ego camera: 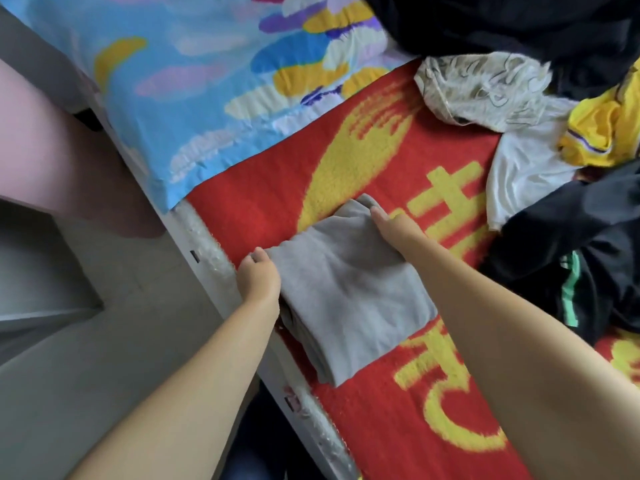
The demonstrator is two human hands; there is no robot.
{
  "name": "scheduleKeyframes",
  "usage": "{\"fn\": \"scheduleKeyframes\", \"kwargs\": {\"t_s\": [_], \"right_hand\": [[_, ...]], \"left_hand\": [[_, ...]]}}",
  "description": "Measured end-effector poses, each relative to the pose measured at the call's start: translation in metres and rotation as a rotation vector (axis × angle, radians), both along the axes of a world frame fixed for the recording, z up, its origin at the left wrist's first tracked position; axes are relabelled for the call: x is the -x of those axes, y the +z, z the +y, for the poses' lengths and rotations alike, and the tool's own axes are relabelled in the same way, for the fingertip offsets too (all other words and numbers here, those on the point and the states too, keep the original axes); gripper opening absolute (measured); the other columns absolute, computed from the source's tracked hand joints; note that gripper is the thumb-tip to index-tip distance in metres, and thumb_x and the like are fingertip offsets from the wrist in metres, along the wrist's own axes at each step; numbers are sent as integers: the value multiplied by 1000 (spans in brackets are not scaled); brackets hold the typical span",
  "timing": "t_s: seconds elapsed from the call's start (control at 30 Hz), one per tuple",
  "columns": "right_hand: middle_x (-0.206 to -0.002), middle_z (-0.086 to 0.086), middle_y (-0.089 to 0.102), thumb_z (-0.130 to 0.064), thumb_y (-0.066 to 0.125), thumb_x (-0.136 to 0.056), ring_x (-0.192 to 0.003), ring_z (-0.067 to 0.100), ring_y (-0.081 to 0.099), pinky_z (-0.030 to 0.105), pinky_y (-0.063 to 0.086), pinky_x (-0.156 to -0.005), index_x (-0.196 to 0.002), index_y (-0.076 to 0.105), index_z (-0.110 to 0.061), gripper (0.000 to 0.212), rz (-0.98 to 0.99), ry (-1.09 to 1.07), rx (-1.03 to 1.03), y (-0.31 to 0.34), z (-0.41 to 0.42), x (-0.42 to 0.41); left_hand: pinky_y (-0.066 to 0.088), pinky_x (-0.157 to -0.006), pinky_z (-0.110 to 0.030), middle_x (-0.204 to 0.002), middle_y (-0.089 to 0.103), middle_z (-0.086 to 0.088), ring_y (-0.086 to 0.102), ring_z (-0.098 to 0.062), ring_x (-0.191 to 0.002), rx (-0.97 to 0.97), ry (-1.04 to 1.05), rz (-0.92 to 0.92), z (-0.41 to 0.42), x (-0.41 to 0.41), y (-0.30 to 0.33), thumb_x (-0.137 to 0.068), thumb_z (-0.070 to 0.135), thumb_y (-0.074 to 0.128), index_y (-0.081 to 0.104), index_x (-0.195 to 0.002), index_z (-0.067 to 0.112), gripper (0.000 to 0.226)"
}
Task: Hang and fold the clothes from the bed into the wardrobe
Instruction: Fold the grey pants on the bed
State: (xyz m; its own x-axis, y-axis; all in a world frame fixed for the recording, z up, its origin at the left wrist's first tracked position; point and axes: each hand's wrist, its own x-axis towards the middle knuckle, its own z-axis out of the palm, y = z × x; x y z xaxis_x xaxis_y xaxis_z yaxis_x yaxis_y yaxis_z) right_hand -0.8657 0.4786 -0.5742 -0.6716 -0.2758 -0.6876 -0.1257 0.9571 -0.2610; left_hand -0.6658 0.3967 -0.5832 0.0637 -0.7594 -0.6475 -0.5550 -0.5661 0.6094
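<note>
A grey garment [349, 292] lies folded into a thick rectangle on the red and yellow blanket [398, 427], close to the bed's left edge. My left hand [258, 275] grips its left corner, fingers curled under the fabric. My right hand [391, 226] holds the far right corner, fingertips tucked into the fold. A heap of unfolded clothes sits at the right: a black garment with green stripes [575, 271], a white one [523, 174], a yellow one [602, 133], a patterned cream one [485, 84] and a dark one [519, 26].
A blue pillow [194, 91] with coloured shapes lies at the head of the bed. The white bed frame [207, 258] runs diagonally along the left. Beyond it are grey floor [104, 358], a pink surface [45, 157] and a grey step-like edge [45, 268].
</note>
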Motion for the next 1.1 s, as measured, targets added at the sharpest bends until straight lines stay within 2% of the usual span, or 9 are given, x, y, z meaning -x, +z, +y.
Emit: {"fn": "scheduleKeyframes", "kwargs": {"t_s": [0.07, 0.17, 0.37, 0.53, 0.67, 0.8, 0.87, 0.97, 1.1], "right_hand": [[-116, 20, 62, -46, 39, -99, -108, 37, 57, 34, 41, -79, -117, 58, 1, 53, 69, 103, 35, -11, -8, -6], [-94, 13, 61, -35, 38, -100, -92, 33, 58, 32, 36, -68, -94, 56, -10, 32, 281, 99, 207, -12, -3, 6], [-103, 16, 61, -38, 38, -101, -101, 34, 55, 32, 32, -73, -99, 54, -8, 34, 225, 115, 239, -48, 7, 14], [-95, 2, 55, -49, 35, -100, -87, 22, 50, 33, 33, -71, -113, 51, -12, 42, 176, 100, 266, -16, 61, 4], [-72, 3, 50, -48, 36, -98, -71, 27, 51, 37, 34, -57, -83, 43, -11, 41, 230, 168, 141, -9, 90, -29], [-68, 0, 44, -44, 31, -102, -59, 16, 42, 33, 28, -50, -87, 46, -9, 41, 333, 118, 192, -14, 73, -32], [-67, 0, 42, -42, 29, -103, -58, 15, 37, 35, 25, -52, -86, 46, -9, 41, 325, 154, 150, -26, 76, -29], [-76, 4, 46, -41, 25, -103, -70, 26, 44, 35, 28, -60, -88, 45, -9, 40, 299, 217, 67, -40, 78, -29], [-109, 14, 55, -30, 27, -102, -94, 34, 53, 41, 41, -70, -113, 45, -8, 31, 358, 437, 63, -25, 92, -24]], "left_hand": [[38, -99, -35, -132, 55, -18, 51, -33, -122, 36, 56, -2, 4, -8, -3, -105, 27, 29, 51, -131, 0, 44], [39, -97, -34, -128, 57, -19, 52, -32, -121, 70, 189, -8, 8, -26, -13, -105, 27, 29, 53, -128, -2, 43], [39, -95, -31, -127, 57, -15, 53, -28, -118, 72, 167, 0, 12, -26, -38, -104, 29, 32, 52, -128, -1, 44], [43, -77, -34, -95, 58, -4, 57, -25, -90, 36, 161, 139, 61, -37, -3, -97, 41, 48, 48, -100, 10, 31], [38, -79, -20, -112, 56, -6, 56, -21, -103, 25, -56, 63, 130, -12, 18, -91, 37, 59, 47, -120, 1, 47], [35, -72, -1, -115, 60, -4, 56, -11, -102, 81, -84, 147, 121, -16, -3, -98, 24, 50, 50, -127, 0, 38], [38, -68, 1, -103, 59, 4, 54, -7, -95, 60, -123, 171, 123, -32, -19, -99, 26, 48, 54, -125, 1, 37], [41, -77, -15, -102, 63, 1, 57, -10, -93, 32, -153, 132, 134, -41, -31, -98, 34, 49, 53, -125, 1, 43], [43, -82, -27, -110, 60, -8, 59, -27, -107, 66, -163, 100, 135, -48, -22, -89, 31, 64, 48, -123, 1, 48]]}}
